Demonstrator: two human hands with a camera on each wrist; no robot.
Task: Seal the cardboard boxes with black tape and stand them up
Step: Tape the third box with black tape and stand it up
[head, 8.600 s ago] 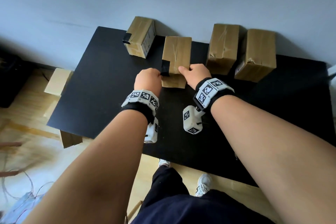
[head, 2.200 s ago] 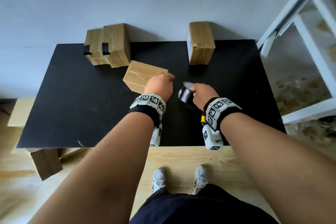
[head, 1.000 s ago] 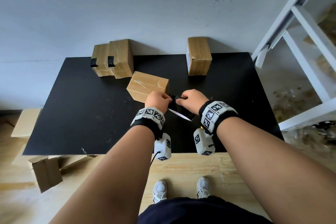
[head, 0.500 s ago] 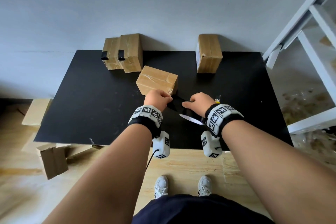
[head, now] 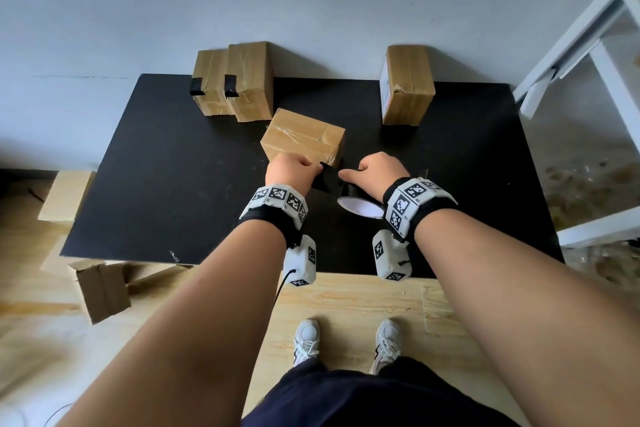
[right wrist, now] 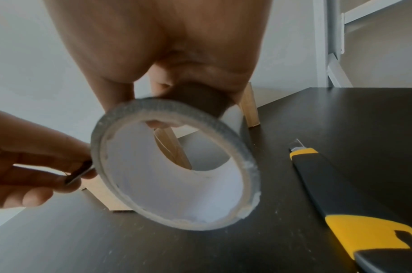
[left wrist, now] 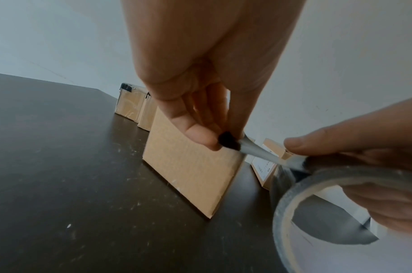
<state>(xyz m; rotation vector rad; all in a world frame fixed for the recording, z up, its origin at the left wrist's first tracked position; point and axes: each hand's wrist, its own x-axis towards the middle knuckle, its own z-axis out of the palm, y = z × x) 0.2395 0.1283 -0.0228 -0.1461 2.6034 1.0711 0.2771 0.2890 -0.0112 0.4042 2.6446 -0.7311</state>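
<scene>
- Right hand [head: 379, 172] is gripping the tape roll [right wrist: 174, 166] as anchor; left hand [head: 291, 172] is pinching the free tape end [left wrist: 228, 142], drawing a strip.
- Unsealed box [head: 303, 137] is lying flat just beyond, awaiting tape; utility knife [right wrist: 340, 186] is lying nearby for cutting.

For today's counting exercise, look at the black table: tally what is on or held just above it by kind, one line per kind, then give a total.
Boxes: 4 — taped pair, lying box, right box
Tape roll: 1
Knife: 1
Total: 6
</scene>
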